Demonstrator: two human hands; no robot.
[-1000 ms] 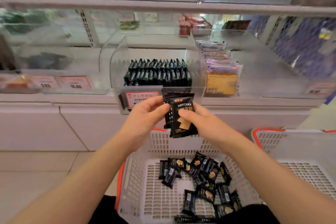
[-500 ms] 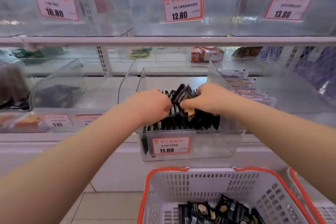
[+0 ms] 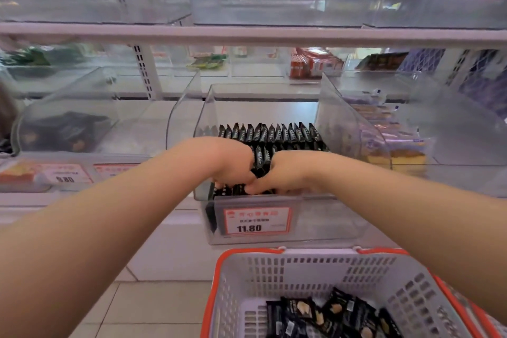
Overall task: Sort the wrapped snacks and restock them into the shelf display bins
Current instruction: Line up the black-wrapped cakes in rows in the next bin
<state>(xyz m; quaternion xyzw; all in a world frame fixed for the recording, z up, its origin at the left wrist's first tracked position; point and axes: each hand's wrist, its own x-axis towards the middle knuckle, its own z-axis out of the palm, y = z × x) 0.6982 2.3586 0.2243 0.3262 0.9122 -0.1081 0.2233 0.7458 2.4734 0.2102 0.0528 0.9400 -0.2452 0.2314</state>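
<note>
shelf bin (image 3: 343, 217): both hands' grip (image 3: 233, 164) (image 3: 285, 175) on black snack packs (image 3: 260, 159) inside.

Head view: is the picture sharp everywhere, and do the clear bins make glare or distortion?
Head view: the black snack packs in the clear bin and the 11.80 price tag are fairly sharp; the forearms near the edges look stretched by the wide lens; the acrylic walls give hazy reflections, so the goods behind them are blurred; both the left hand and the right hand are evenly lit, without hard shadows.
</note>
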